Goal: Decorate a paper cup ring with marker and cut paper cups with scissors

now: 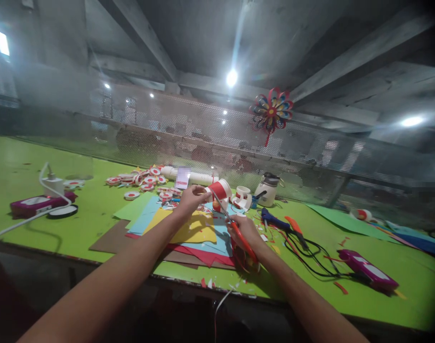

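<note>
My left hand [195, 196] is closed on a short white tube with a red band [222, 188], held up above the paper stack. In my right hand [244, 227] is a pair of scissors with orange-red handles [243, 238]. The metal blades [220, 204] point up and left and lie against the near side of the tube; whether they cut into it I cannot tell. Beneath both hands lie sheets of coloured paper, a yellow sheet [183, 226] on top of light blue ones. Small paper scraps are scattered by my right hand.
A blue glue gun [274, 220] with tangled black cable lies right, near a purple power strip [369, 270]. Another purple strip [39, 204] with a white charger sits left. Behind stand a pile of red-and-white discs [146, 180], white tubes, a jug [267, 190] and a mesh partition [203, 138].
</note>
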Tool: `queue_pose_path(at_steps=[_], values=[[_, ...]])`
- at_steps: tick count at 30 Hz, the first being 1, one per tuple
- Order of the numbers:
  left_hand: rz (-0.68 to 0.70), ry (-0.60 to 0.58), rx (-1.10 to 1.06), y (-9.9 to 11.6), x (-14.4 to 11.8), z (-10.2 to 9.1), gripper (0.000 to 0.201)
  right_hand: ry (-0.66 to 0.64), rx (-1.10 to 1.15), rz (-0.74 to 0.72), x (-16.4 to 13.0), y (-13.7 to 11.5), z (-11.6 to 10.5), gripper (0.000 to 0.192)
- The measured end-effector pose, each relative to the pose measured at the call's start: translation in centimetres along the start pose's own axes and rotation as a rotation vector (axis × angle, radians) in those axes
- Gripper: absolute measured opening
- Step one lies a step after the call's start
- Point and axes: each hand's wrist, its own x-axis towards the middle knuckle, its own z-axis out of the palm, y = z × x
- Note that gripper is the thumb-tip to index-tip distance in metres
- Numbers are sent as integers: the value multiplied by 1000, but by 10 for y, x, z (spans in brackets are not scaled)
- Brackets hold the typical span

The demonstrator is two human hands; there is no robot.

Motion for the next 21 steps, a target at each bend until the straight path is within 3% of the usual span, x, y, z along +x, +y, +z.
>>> queue_pose_path(at_steps=[7,21], values=[[-106,-62,-69,6,-1,-3,33,-1,15,6,1,-1,1,23],[-61,-13,-3,9,-8,1,32,7,43,-26,4,5,-2,24]])
